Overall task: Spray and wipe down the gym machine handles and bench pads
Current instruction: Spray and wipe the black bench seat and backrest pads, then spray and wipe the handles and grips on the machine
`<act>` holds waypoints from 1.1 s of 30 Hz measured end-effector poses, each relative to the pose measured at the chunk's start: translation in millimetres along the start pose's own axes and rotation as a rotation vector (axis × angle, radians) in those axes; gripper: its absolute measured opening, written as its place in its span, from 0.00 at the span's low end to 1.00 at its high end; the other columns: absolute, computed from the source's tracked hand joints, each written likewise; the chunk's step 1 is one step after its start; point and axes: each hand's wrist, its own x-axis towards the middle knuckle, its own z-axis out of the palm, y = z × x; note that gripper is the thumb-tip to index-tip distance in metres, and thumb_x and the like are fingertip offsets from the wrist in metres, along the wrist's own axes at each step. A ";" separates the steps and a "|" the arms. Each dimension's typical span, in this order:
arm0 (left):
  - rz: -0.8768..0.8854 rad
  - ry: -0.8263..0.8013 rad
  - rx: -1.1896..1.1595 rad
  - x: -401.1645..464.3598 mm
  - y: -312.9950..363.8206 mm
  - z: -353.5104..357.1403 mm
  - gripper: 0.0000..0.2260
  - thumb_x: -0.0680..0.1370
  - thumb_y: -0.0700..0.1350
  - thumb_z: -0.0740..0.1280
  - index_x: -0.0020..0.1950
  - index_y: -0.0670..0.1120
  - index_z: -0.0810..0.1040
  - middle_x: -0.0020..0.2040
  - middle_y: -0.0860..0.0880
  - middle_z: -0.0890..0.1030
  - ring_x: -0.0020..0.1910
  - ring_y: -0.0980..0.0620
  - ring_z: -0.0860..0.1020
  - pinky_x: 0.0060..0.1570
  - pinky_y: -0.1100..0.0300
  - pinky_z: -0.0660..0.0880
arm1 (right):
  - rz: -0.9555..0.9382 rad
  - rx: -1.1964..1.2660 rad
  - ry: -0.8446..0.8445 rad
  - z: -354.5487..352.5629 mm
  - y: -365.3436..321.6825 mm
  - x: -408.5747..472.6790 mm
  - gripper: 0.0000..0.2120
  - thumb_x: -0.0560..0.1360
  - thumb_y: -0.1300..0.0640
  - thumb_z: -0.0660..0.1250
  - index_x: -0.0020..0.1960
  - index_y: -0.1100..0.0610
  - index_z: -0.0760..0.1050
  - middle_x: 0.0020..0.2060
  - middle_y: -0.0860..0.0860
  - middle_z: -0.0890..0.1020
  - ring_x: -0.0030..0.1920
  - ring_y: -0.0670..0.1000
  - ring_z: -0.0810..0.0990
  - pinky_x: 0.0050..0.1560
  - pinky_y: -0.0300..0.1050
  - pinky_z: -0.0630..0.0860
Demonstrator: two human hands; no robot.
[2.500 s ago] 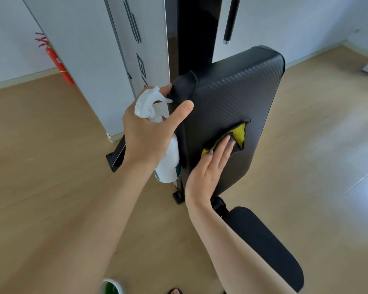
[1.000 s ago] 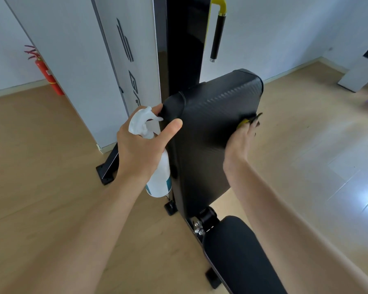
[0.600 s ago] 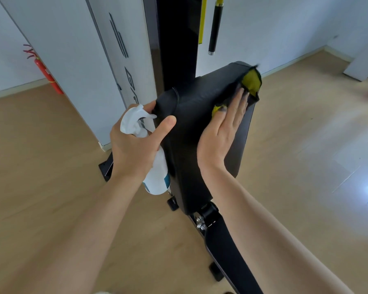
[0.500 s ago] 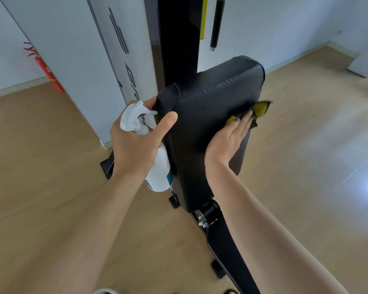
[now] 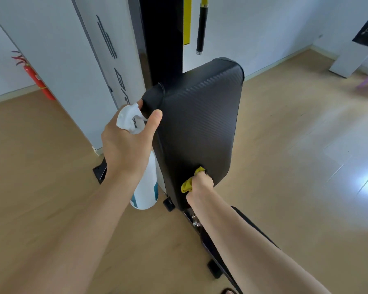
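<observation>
The black back pad [image 5: 198,128] of the bench stands raised and tilted in the middle of the view. My left hand [image 5: 128,147] grips a white spray bottle [image 5: 146,187] by its neck, thumb stretched onto the pad's left edge. My right hand [image 5: 201,183] holds a bunched yellow cloth [image 5: 188,184] against the pad's lower edge. Most of the cloth is hidden in the hand. The black seat pad [image 5: 261,236] lies below, partly covered by my right forearm.
A black machine column [image 5: 162,39] rises behind the pad, with a yellow strap [image 5: 187,20] and a black hanging handle [image 5: 200,28]. A white panel [image 5: 89,60] stands at left, a red fire extinguisher [image 5: 37,81] by the wall. Wooden floor lies all around.
My right hand has slid the cloth from the pad's upper right edge down to its lower edge and bunched it. My left hand has kept its hold on the bottle beside the pad.
</observation>
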 end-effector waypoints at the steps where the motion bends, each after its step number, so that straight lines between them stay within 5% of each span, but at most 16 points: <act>1: -0.021 0.024 -0.009 -3.9 3.2 -0.8 0.14 0.76 0.63 0.68 0.48 0.53 0.74 0.41 0.51 0.79 0.39 0.49 0.80 0.37 0.53 0.82 | 0.040 0.001 0.013 -4.5 -11.1 -4.1 0.11 0.85 0.57 0.53 0.48 0.56 0.72 0.36 0.52 0.73 0.32 0.50 0.72 0.46 0.46 0.77; 3: -0.079 0.050 -0.047 -14.4 12.6 -3.4 0.14 0.75 0.63 0.67 0.46 0.53 0.75 0.40 0.51 0.79 0.38 0.49 0.80 0.39 0.44 0.83 | 0.064 0.011 -0.012 -15.1 -28.7 -13.5 0.17 0.85 0.58 0.55 0.38 0.56 0.70 0.28 0.53 0.71 0.28 0.52 0.69 0.56 0.49 0.78; 5: -0.053 0.014 -0.032 -28.3 24.7 -2.7 0.12 0.76 0.61 0.66 0.43 0.53 0.75 0.37 0.49 0.79 0.37 0.49 0.79 0.39 0.47 0.83 | 0.049 0.060 -0.062 -24.3 -45.5 -29.2 0.19 0.84 0.58 0.58 0.34 0.57 0.71 0.24 0.54 0.72 0.27 0.53 0.71 0.62 0.52 0.78; 8: 0.025 -0.074 -0.012 -47.6 50.3 3.5 0.11 0.79 0.57 0.67 0.41 0.53 0.76 0.33 0.50 0.78 0.35 0.51 0.78 0.38 0.53 0.80 | 0.047 0.092 -0.136 -37.1 -73.8 -51.2 0.18 0.83 0.52 0.62 0.37 0.59 0.74 0.30 0.55 0.76 0.36 0.56 0.78 0.61 0.56 0.79; 11: 0.054 -0.133 -0.024 -59.4 75.4 19.6 0.12 0.80 0.54 0.67 0.37 0.53 0.74 0.30 0.52 0.77 0.32 0.52 0.78 0.39 0.54 0.79 | 0.013 0.145 -0.193 -58.6 -106.5 -64.8 0.13 0.82 0.50 0.65 0.51 0.60 0.78 0.45 0.57 0.83 0.49 0.59 0.84 0.59 0.56 0.80; 14: 0.070 -0.178 -0.035 -71.5 98.4 44.0 0.11 0.79 0.53 0.68 0.38 0.52 0.75 0.28 0.52 0.76 0.30 0.53 0.78 0.35 0.54 0.79 | -0.073 0.164 -0.192 -83.4 -138.9 -74.1 0.15 0.82 0.52 0.62 0.38 0.54 0.74 0.35 0.54 0.76 0.39 0.55 0.80 0.54 0.48 0.79; 16: 0.050 -0.217 -0.031 -84.9 114.3 72.5 0.10 0.79 0.53 0.68 0.42 0.49 0.79 0.30 0.51 0.77 0.30 0.53 0.78 0.32 0.58 0.77 | -0.132 0.130 -0.170 -109.3 -160.6 -72.6 0.15 0.81 0.56 0.61 0.36 0.51 0.70 0.38 0.55 0.71 0.35 0.53 0.74 0.49 0.49 0.74; 19: 0.006 -0.262 -0.005 -107.3 133.8 119.3 0.11 0.79 0.54 0.68 0.49 0.47 0.81 0.34 0.49 0.80 0.32 0.52 0.79 0.30 0.64 0.72 | -0.173 0.096 -0.217 -157.1 -190.3 -79.5 0.12 0.81 0.54 0.65 0.38 0.55 0.74 0.37 0.53 0.77 0.47 0.55 0.80 0.62 0.52 0.76; 22: -0.080 -0.268 -0.018 -134.2 154.6 170.1 0.15 0.78 0.56 0.69 0.48 0.44 0.81 0.34 0.47 0.80 0.32 0.53 0.78 0.30 0.63 0.70 | -0.202 0.089 -0.233 -211.6 -221.8 -67.3 0.10 0.81 0.55 0.66 0.41 0.54 0.76 0.45 0.50 0.82 0.53 0.52 0.82 0.64 0.53 0.76; 27: -0.248 -0.246 -0.063 -164.8 184.0 247.7 0.21 0.74 0.60 0.70 0.55 0.44 0.81 0.42 0.43 0.84 0.35 0.51 0.80 0.29 0.62 0.70 | -0.191 0.061 -0.327 -273.4 -260.6 -34.6 0.11 0.82 0.56 0.62 0.40 0.51 0.72 0.39 0.49 0.77 0.38 0.48 0.76 0.50 0.48 0.73; 33: -0.329 -0.178 -0.129 -176.6 229.4 313.2 0.23 0.70 0.60 0.71 0.56 0.44 0.76 0.43 0.44 0.84 0.41 0.45 0.83 0.36 0.57 0.76 | -0.237 -0.035 -0.327 -324.9 -314.1 -5.6 0.11 0.81 0.60 0.62 0.40 0.53 0.75 0.38 0.51 0.77 0.44 0.53 0.77 0.49 0.48 0.76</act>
